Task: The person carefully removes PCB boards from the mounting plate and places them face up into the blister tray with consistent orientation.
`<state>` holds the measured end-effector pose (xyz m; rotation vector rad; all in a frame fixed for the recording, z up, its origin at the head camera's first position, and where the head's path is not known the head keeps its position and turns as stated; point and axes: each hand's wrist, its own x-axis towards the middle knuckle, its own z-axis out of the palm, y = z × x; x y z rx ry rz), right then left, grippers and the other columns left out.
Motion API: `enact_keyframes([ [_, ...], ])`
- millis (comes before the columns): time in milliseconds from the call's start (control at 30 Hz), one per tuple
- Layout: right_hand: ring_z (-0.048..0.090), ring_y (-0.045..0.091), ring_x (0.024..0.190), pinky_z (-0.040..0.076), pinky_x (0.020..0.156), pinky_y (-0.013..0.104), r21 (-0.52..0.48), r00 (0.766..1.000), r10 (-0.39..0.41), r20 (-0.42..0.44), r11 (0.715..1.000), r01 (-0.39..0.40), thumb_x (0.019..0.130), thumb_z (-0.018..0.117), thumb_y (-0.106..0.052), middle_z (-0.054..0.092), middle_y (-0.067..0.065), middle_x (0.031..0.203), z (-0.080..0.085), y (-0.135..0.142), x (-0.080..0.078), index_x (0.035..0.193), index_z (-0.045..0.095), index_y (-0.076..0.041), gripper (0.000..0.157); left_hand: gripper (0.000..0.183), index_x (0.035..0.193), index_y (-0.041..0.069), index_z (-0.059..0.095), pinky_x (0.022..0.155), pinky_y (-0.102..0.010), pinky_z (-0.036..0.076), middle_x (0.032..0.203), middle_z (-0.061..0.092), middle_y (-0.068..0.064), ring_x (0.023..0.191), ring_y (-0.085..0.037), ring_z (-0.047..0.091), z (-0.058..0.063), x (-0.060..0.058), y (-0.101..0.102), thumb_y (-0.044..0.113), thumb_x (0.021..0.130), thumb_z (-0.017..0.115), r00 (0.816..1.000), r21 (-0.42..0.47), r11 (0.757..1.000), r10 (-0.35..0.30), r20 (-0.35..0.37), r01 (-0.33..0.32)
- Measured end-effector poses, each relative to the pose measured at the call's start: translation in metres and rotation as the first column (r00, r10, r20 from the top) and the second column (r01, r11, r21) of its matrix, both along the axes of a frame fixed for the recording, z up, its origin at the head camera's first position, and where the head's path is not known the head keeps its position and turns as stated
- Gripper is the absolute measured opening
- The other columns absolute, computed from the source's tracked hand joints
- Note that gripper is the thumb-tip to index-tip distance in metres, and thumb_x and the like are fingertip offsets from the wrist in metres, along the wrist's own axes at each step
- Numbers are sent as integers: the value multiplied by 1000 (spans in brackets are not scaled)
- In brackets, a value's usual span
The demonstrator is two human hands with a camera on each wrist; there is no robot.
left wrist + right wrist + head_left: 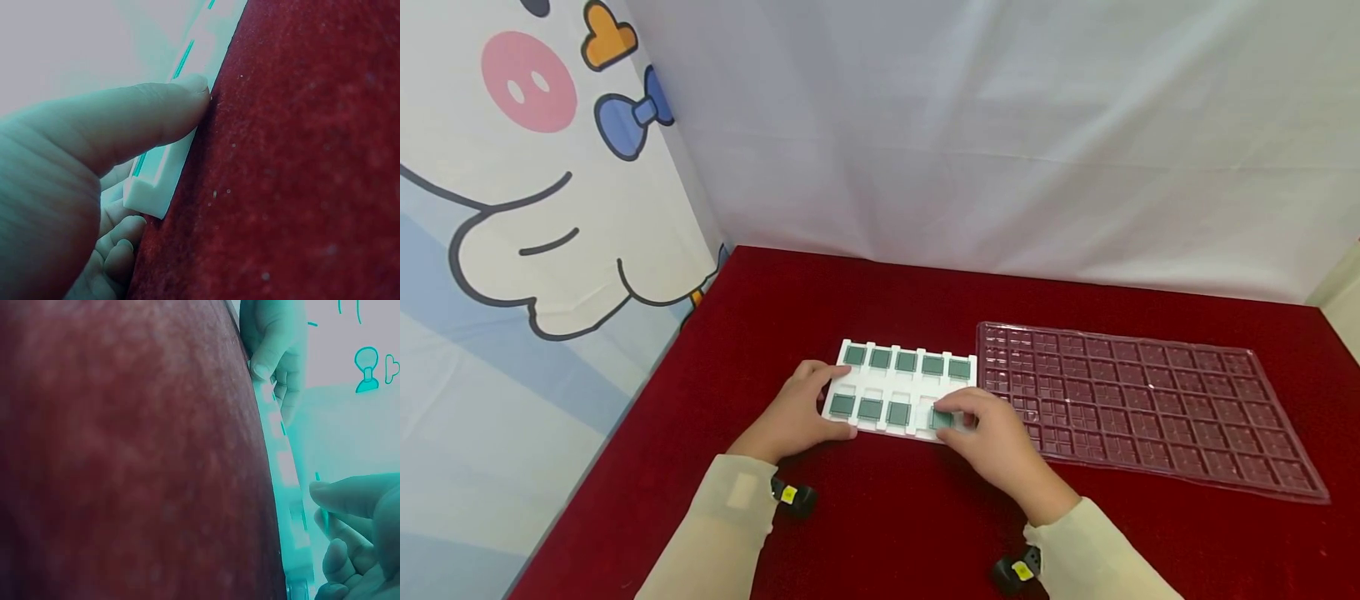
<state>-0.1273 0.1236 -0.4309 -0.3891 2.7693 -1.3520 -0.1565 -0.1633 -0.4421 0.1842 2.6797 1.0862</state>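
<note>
A white tray (913, 387) with two rows of square recesses holds several green square chips (880, 358). My left hand (797, 414) grips the tray's left end, its thumb along the near edge and the other fingers at the far side. With thumb and fingertips, my right hand (988, 429) pinches one green chip (942, 418) over the right part of the near row. In the right wrist view this chip (325, 522) stands edge-on between the fingers, apart from the tray (286, 469). The right hand hides the near-right corner of the tray.
A large clear plastic tray (1120, 392) with many square pockets lies to the right, close beside the white one. Dark red cloth (880, 517) covers the table. White curtain (1000, 150) hangs behind, and a cartoon-printed sheet (550, 275) stands at the left.
</note>
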Motion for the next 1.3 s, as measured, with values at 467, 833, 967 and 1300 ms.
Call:
enact_keyframes([
  [467,54,17,86,46,75,34,47,1000,-7,-8,999,7,85,84,-7,70,-1,113,2,18,6,109,80,-13,25,86,154,20,48,99,-44,48,150,40,-6,122,-26,48,-1,0,-1,24,79,90,1000,3,1000,4,5,-4],
  [833,58,18,94,51,82,36,74,1000,-26,-4,997,27,84,85,-5,70,1,118,2,30,13,110,80,-13,28,86,154,20,47,100,-44,48,151,39,-7,122,-26,47,-2,-1,-2,25,79,90,1000,0,1000,5,9,-5],
  [967,58,18,92,52,80,33,75,999,-31,-25,997,32,84,86,-6,70,2,118,2,35,16,109,80,-12,27,86,154,19,48,99,-44,48,151,40,-7,122,-26,47,-3,-1,-2,25,79,90,1000,3,1000,5,3,-5],
  [1300,57,15,89,50,76,30,72,997,-24,-72,997,30,83,84,-2,70,1,117,2,47,21,108,80,-11,27,87,154,19,48,99,-44,47,150,40,-7,121,-26,48,-1,-1,-1,25,78,90,1000,9,1000,-2,-5,2],
])
